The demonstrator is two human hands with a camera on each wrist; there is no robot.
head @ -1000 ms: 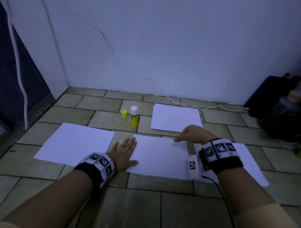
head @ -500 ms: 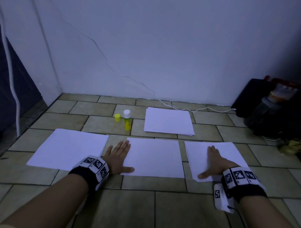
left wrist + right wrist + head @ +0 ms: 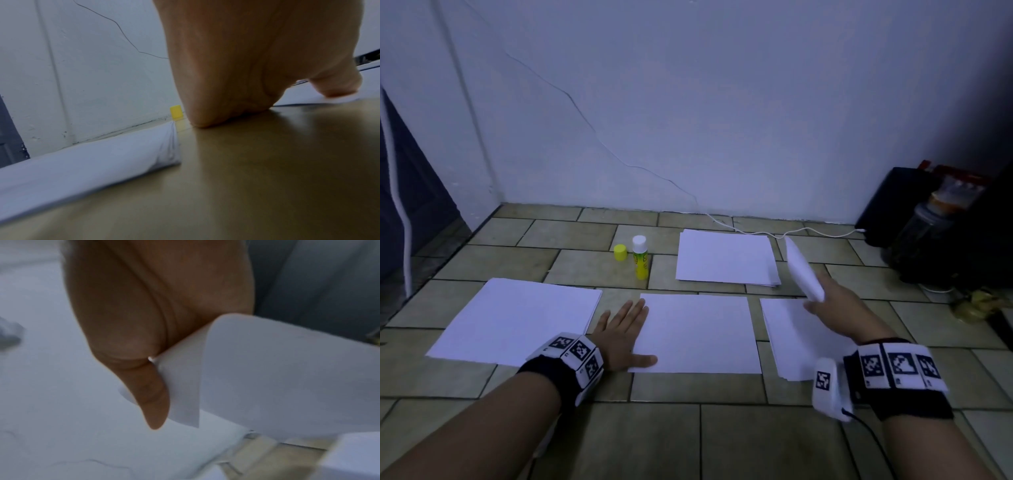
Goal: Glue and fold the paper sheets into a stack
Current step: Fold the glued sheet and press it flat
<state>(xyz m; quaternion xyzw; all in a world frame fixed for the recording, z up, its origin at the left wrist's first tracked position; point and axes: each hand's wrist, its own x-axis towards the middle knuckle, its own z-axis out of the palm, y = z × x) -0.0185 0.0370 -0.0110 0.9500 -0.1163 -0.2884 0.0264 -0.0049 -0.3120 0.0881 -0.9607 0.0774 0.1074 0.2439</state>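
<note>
Floor (image 3: pixel 722 442): olive-tan tiles, bearing every item listed; white wall (image 3: pixel 722 102) along its far edge.

Left hand (image 3: pixel 624 334): laid flat on the floor, fingers straight and spread, thumb resting on the near left corner of the middle sheet (image 3: pixel 698 334). Holds nothing. In the left wrist view the heel of the palm presses the tile and the thumb tip touches the paper edge.

Right hand (image 3: pixel 840 310): raised above the right pile (image 3: pixel 791 346), thumb and fingers pinching one lifted sheet (image 3: pixel 803 269) at its near end. The sheet curls and stands up from the hand toward the wall, clear of the floor. The right wrist view shows the thumb (image 3: pixel 152 395) pressed against the curled paper.

Middle sheet: white, flat, at floor centre nearest the person.

Left pile (image 3: pixel 517 318): white sheets, flat, just beside the left hand toward the left edge.

Right pile: white sheets, slightly fanned, partly under the right forearm.

Far pile (image 3: pixel 726 258): white sheets, flat, beyond the middle sheet, near the wall.

Glue stick (image 3: pixel 640 262): yellow body, white top, upright, left of the far pile.

Yellow cap (image 3: pixel 620 252): upright, just beside the glue stick on its left.

White cable (image 3: pixel 774 234): runs along the floor's far edge.

Dark clutter (image 3: pixel 928 233): at the far right corner; contents unclear.
</note>
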